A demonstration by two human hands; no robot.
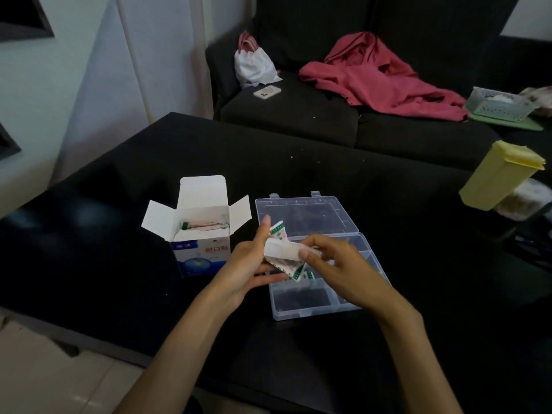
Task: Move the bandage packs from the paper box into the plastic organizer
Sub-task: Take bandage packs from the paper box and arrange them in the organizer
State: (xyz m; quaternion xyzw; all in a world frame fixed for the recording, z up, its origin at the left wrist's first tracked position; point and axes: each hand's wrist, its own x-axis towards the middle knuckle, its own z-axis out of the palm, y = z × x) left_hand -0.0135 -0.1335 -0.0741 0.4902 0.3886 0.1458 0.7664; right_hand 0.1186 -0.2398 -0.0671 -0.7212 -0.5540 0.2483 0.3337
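Starting at my left, the paper box stands on the black table with its flaps spread; I can see more bandage packs lying inside, so the job looks only partly done. Next comes the left hand, palm turned inward and fingers fairly straight, cradling a loose bundle of packs against fingers and thumb; the bundle hangs above the near-left corner of the plastic organizer, whose lid lies flat behind it. The right hand pinches the bundle's white top sheet between thumb and fingertips, over the organizer's middle; whether any packs already lie in the compartments I cannot tell, since both hands cover them.

To do this step well, I judge I should square the packs into a tidy stack first; they fan out at odd angles and could catch on a divider. Then I should lower them flat into one compartment; letting go from above risks scattering such light paper. Far right stands a yellow container, well apart.
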